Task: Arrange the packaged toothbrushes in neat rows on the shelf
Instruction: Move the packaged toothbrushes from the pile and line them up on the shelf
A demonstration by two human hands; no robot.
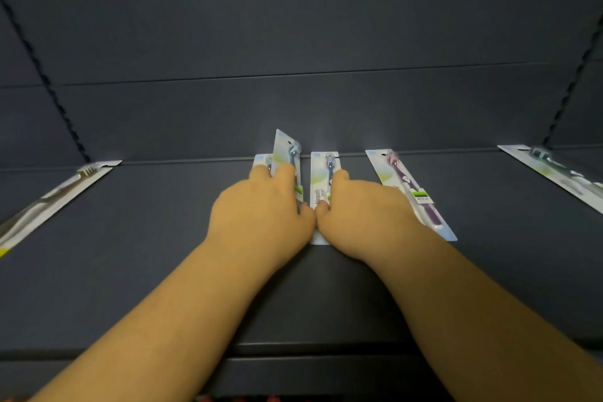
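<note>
Head view, landmark: middle pack (pixel 323 173), flat at the shelf (pixel 163 206) back.
Left hand (pixel 261 209): grips tilted blue pack (pixel 287 153), just left.
Right hand (pixel 362 209): rests on middle pack; curl unclear.
Purple pack (pixel 408 189): right, skewed.
Advice: lay the tilted pack flat, parallel.

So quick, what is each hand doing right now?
Left hand: grips a tilted blue toothbrush pack.
Right hand: grips the middle toothbrush pack, lying flat.
</note>
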